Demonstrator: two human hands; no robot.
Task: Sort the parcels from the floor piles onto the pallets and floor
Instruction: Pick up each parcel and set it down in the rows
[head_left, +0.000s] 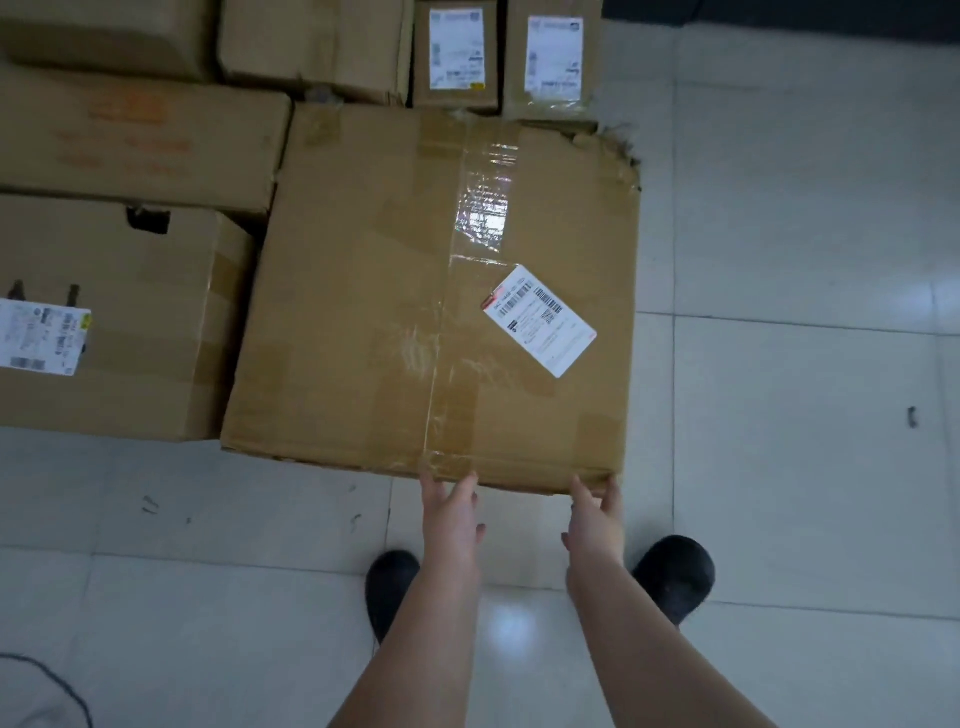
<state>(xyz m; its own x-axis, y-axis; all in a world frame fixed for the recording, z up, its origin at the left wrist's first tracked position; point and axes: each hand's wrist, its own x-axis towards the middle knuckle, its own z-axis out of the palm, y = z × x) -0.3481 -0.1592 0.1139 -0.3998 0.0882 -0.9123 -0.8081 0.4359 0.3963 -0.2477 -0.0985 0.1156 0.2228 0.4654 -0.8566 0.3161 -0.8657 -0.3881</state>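
A large brown cardboard parcel lies flat on the tiled floor in front of me, taped down its middle, with a white shipping label on its top. My left hand reaches its near edge by the tape seam with straight fingers touching the cardboard. My right hand is at the near right corner, fingertips against the edge. Whether any fingers go under the box is hidden.
More cardboard parcels stand to the left and behind, with two small labelled boxes at the back. Pale floor tiles stretch to the right. My black shoes stand just behind my hands. A dark cable lies at bottom left.
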